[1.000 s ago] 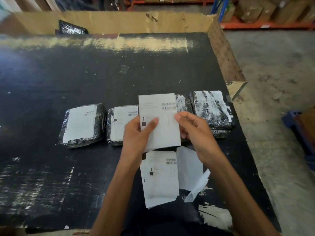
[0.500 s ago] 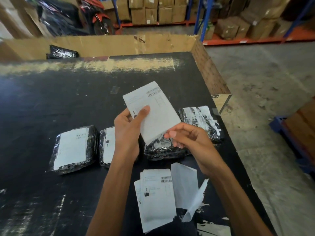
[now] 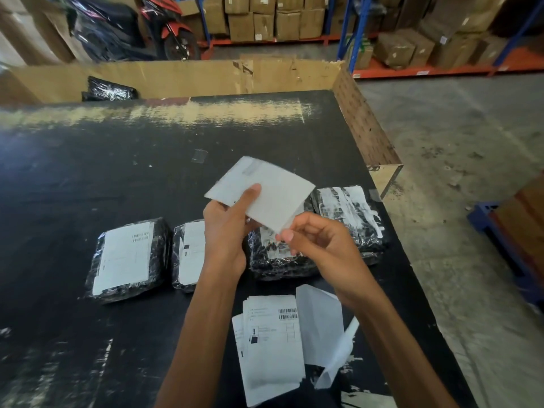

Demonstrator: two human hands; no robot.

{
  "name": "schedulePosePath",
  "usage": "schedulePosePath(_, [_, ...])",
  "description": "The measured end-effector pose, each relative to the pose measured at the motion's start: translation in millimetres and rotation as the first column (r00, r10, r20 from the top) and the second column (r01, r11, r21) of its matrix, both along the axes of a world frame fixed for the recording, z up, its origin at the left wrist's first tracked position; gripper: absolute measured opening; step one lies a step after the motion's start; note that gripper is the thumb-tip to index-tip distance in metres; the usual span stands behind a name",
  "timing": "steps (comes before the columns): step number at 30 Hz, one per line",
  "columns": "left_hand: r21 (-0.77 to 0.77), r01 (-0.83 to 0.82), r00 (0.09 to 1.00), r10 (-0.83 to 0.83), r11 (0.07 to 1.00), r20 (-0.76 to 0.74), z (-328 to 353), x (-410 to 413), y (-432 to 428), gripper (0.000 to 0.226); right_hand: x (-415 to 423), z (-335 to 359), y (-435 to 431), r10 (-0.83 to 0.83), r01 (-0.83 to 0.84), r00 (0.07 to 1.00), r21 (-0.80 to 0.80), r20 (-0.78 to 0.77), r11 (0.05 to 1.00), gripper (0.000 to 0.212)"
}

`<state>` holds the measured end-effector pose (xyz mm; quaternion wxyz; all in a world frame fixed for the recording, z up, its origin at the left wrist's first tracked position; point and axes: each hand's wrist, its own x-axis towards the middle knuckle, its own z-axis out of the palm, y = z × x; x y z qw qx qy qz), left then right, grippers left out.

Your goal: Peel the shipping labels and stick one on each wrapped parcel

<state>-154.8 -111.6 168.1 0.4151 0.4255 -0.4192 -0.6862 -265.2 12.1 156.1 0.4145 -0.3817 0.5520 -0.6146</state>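
Both hands hold one white shipping label (image 3: 270,195) above the black table (image 3: 88,178). My left hand (image 3: 226,228) grips its left part with the thumb on top. My right hand (image 3: 321,245) pinches its lower right corner. Below them lie several black wrapped parcels in a row: the leftmost parcel (image 3: 126,257) and the second parcel (image 3: 188,254) carry white labels, the third parcel (image 3: 276,257) and the rightmost parcel (image 3: 353,219) show only black wrap with white scuffs. A stack of labels (image 3: 270,346) lies near the front edge.
Peeled white backing sheets (image 3: 323,328) lie right of the stack. A cardboard wall (image 3: 188,76) borders the table's far and right sides, with another black parcel (image 3: 109,89) behind it. The table's right edge drops to a concrete floor (image 3: 471,172). Shelves of boxes and a motorbike stand beyond.
The label has been lifted and turned more to the right, tilting flatter. My right hand has slid from its upper right edge to its lower corner. The view has tipped upward.
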Motion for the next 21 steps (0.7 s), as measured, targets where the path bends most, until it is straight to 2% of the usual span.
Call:
schedulePosePath(4, [0.103, 0.069, 0.973, -0.090, 0.992, 0.211, -13.0, -0.6, 3.6, 0.119, -6.4, 11.7, 2.9, -0.023, 0.022, 1.000, -0.082, -0.007, 0.996, 0.011])
schedulePosePath(6, [0.089, 0.112, 0.949, -0.134, 0.990, 0.285, -14.0, -0.1, 11.4, 0.131, -9.8, 17.1, 2.9, -0.032, 0.029, 0.999, -0.097, -0.032, 0.995, 0.012])
schedulePosePath(7, [0.039, 0.139, 0.940, -0.144, 0.990, 0.308, -12.7, 1.5, 16.9, 0.123, -11.4, 18.9, 2.8, -0.039, 0.034, 0.998, -0.102, -0.044, 0.994, 0.011])
schedulePosePath(8, [-0.042, 0.166, 0.939, -0.144, 0.985, 0.312, -11.4, 2.9, 21.4, 0.101, -13.0, 20.8, 2.8, -0.048, 0.041, 0.997, -0.109, -0.058, 0.993, 0.010])
schedulePosePath(10, [-0.227, 0.227, 0.956, -0.173, 0.947, 0.236, -8.2, 6.9, 26.9, 0.041, -15.3, 23.5, 3.2, -0.067, 0.055, 0.993, -0.118, -0.094, 0.991, 0.010])
schedulePosePath(11, [-0.297, 0.264, 0.958, -0.213, 0.917, 0.193, -4.6, 8.9, 30.3, 0.026, -16.1, 24.5, 3.6, -0.073, 0.060, 0.991, -0.121, -0.110, 0.991, 0.010])
schedulePosePath(13, [-0.401, 0.308, 0.950, -0.259, 0.863, 0.173, 0.5, 11.7, 35.1, 0.029, -17.3, 26.1, 4.1, -0.087, 0.070, 0.986, -0.117, -0.144, 0.991, 0.009])
schedulePosePath(16, [-0.512, 0.316, 0.948, -0.241, 0.799, 0.209, 4.5, 11.7, 40.2, 0.029, -18.1, 28.2, 5.2, -0.118, 0.094, 0.965, -0.111, -0.236, 0.989, 0.007])
schedulePosePath(21, [-0.555, 0.340, 0.939, -0.237, 0.759, 0.250, 0.7, 15.7, 38.8, 0.024, -18.6, 34.6, 8.8, -0.159, 0.128, 0.882, -0.098, -0.444, 0.987, 0.010])
